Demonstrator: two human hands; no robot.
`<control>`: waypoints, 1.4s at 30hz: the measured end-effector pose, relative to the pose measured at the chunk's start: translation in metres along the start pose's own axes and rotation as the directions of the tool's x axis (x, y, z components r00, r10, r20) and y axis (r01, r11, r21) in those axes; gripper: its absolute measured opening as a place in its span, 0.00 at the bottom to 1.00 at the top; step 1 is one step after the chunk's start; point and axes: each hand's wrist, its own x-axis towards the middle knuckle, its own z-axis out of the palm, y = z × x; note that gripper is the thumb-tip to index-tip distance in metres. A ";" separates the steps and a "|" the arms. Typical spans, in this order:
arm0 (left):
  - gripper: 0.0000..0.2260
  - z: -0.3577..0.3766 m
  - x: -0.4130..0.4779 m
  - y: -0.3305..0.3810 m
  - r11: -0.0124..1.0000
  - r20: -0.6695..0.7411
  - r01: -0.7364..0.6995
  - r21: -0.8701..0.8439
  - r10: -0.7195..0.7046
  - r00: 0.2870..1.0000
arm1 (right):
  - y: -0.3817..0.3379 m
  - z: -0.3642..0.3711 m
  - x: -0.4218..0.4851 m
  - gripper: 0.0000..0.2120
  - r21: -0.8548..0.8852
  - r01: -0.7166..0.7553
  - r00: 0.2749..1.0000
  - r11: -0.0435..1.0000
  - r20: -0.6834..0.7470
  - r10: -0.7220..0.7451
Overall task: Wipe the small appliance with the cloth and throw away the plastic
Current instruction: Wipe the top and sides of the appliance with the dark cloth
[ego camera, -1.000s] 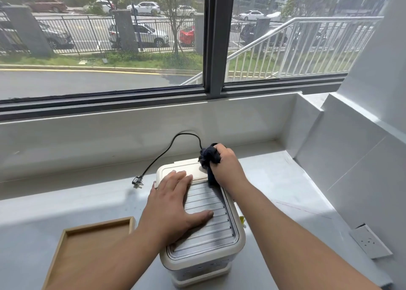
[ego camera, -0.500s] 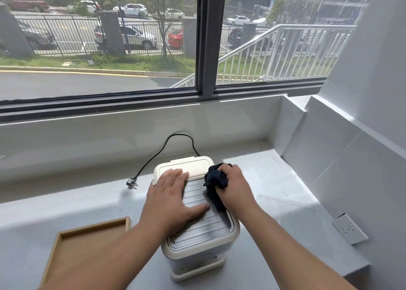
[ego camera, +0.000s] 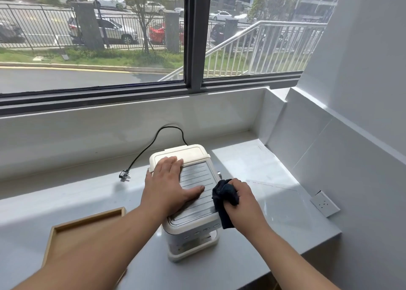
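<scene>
A small cream-white appliance (ego camera: 186,153) with a ribbed metal top stands on the grey counter (ego camera: 252,158) below the window. My left hand (ego camera: 169,184) lies flat on that ribbed top, fingers straight. My right hand (ego camera: 241,199) grips a bunched dark blue cloth (ego camera: 224,199) against the appliance's right upper edge, and part of the cloth hangs down the right side. A clear plastic sheet (ego camera: 283,199) lies flat on the counter to the right of the appliance.
A black power cord (ego camera: 151,147) runs from behind the appliance to an unplugged plug (ego camera: 124,176) on the counter. A wooden tray (ego camera: 72,235) sits at the front left. A wall socket (ego camera: 324,203) is on the right wall. The counter's front edge is near.
My right hand has dragged the cloth from the far end of the appliance's top toward me, down to its right edge. My left hand has stayed flat on top.
</scene>
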 end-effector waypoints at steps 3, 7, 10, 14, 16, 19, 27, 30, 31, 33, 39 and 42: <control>0.52 0.000 0.000 0.000 1.000 0.007 -0.001 0.004 0.001 1.000 | 0.005 0.003 -0.014 0.15 -0.048 0.025 0.999 0.999 -0.025 -0.026; 0.52 0.001 -0.001 0.001 1.000 0.004 -0.007 0.014 0.007 1.000 | 0.002 0.008 -0.029 0.14 -0.171 0.033 0.997 0.985 -0.059 -0.043; 0.52 0.001 -0.001 0.000 1.000 -0.002 -0.008 0.004 0.008 1.000 | -0.005 0.012 -0.040 0.16 -0.318 0.070 0.996 0.945 -0.028 -0.083; 0.47 0.002 -0.002 -0.003 0.999 -0.022 -0.021 -0.034 0.020 1.000 | -0.022 0.026 -0.052 0.18 -0.486 0.192 0.981 0.852 0.093 -0.168; 0.42 0.003 -0.002 -0.005 0.997 -0.019 -0.020 -0.076 0.018 1.000 | -0.035 0.040 -0.055 0.19 -0.508 0.274 0.961 0.817 0.184 -0.208; 0.28 0.004 -0.002 -0.010 0.972 -0.043 -0.014 -0.234 0.004 0.999 | -0.054 0.057 -0.050 0.17 -0.492 0.330 0.939 0.805 0.258 -0.228; 0.09 -0.013 -0.028 -0.036 0.821 -0.236 -0.033 -0.569 -0.125 0.964 | -0.089 0.073 -0.026 0.13 -0.507 0.392 0.903 0.768 0.371 -0.216; 0.19 -0.024 -0.046 -0.040 0.759 -0.164 0.054 -0.648 -0.208 0.964 | -0.100 0.080 -0.017 0.12 -0.493 0.389 0.902 0.778 0.377 -0.212; 0.21 -0.025 -0.051 -0.042 0.743 -0.129 0.081 -0.664 -0.220 0.967 | -0.104 0.083 -0.014 0.12 -0.486 0.385 0.902 0.784 0.376 -0.210; 0.20 -0.027 -0.060 -0.047 0.709 -0.070 0.138 -0.692 -0.256 0.964 | -0.113 0.089 -0.008 0.16 -0.461 0.364 0.908 0.809 0.370 -0.197; 0.17 -0.034 -0.075 -0.061 0.524 0.033 0.197 -0.829 -0.305 0.952 | -0.133 0.101 0.013 0.17 -0.248 0.198 0.935 0.948 0.339 -0.106; 0.17 -0.035 -0.076 -0.058 0.485 0.069 0.184 -0.855 -0.246 0.967 | -0.137 0.096 0.019 0.22 -0.041 0.082 0.943 0.996 0.325 -0.064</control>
